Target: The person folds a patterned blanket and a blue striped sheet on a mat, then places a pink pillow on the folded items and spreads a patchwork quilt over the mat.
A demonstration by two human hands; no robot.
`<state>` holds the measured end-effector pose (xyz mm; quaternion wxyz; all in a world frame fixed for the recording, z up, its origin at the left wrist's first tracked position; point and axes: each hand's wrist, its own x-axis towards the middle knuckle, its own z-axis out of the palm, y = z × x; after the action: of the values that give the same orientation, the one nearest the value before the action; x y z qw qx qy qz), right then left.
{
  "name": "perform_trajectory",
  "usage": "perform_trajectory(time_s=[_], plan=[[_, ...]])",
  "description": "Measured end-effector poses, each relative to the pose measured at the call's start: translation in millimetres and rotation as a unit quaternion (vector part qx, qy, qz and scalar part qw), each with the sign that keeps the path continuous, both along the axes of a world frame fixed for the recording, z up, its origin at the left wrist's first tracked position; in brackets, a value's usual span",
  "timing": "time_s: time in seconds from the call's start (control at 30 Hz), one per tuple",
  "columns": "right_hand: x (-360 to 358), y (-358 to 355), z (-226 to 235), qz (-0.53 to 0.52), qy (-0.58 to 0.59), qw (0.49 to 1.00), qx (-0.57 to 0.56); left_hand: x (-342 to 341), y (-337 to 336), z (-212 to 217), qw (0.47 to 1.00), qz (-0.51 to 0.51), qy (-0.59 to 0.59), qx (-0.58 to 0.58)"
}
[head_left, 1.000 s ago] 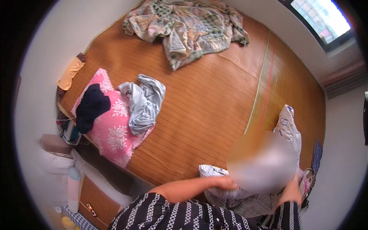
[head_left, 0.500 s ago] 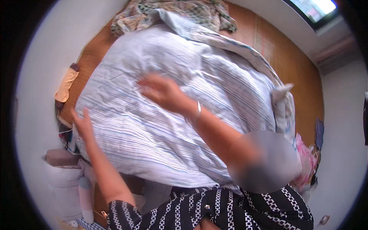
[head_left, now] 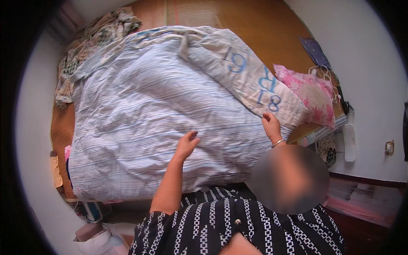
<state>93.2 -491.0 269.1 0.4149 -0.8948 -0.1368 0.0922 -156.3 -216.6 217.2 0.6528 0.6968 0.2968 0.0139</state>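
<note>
A large quilt point(head_left: 136, 114) with blue and grey stripes lies wrinkled over the bed in front of me. Its far and right side shows a cream underside point(head_left: 250, 80) with large blue printed marks. My left hand point(head_left: 187, 145) hovers over the middle of the striped cloth, thumb and fingers apart, holding nothing. At the right, my right hand point(head_left: 271, 125) has its fingers curled together at the border where stripes meet the cream part, closed on the quilt's edge. A blurred grey disc hides much of my right forearm.
Beyond the quilt shows a brown bed mat point(head_left: 272, 25). A pink floral pillow point(head_left: 312, 95) lies at the right, near white cables. A crumpled patterned cloth point(head_left: 91, 51) is at the far left. White walls border both sides; a clear plastic box point(head_left: 361, 199) stands low right.
My view has turned to the right. My right hand has gone from above the quilt's middle to its right edge; my left hand has left the left edge for the middle.
</note>
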Motion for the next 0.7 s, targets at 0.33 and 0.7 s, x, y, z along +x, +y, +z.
perform_trajectory(time_s=[0.33,0.7], plan=[[102.3,-222.8,-53.2,-0.078,-0.082,0.954,-0.276,225.8,-135.7,-10.3,0.917,0.239,0.038,-0.316],[164.5,-239.5,-93.4,-0.061,-0.048,0.989,-0.124,389.6,-77.9,-54.1,0.882,0.284,-0.122,-0.355]])
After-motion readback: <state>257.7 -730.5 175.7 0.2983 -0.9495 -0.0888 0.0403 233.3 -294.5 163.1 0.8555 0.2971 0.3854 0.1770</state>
